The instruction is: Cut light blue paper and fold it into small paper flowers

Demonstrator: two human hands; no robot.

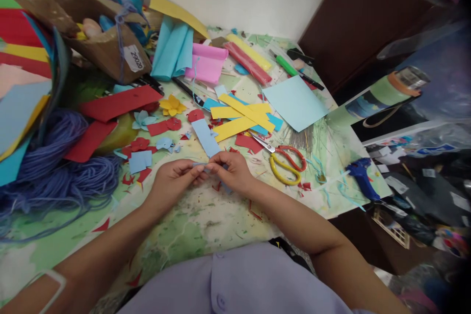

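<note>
Nearest my remote viewpoint, a lilac shirt point(250, 279) borders the lower edge; beyond it, both forearms reach over the paint-marked surface point(176, 233). The left hand point(184, 172) and the right hand point(232, 171) meet near the centre, each pinched closed, thumb against fingers, on a small blue paper piece point(200, 164). This piece lies between the two sets of fingertips; most of it is hidden from me, so I cannot tell whether it is folded or rolled. A light blue strip point(203, 133) lies just beyond the right hand, its near end covered.

For good control, I judge that the left hand should act as the anchor while the right thumb shapes the paper in small, even strokes. The pinch should be light: thin paper probably creases wherever pressure is uneven, and pulling the hands apart could tear it. Level edges are best checked before pressing hard. I would give the scissors point(267, 145), which lie with blades apart beyond the right hand, a clear margin, and let the elbows settle so that the fingertips alone move.
</note>
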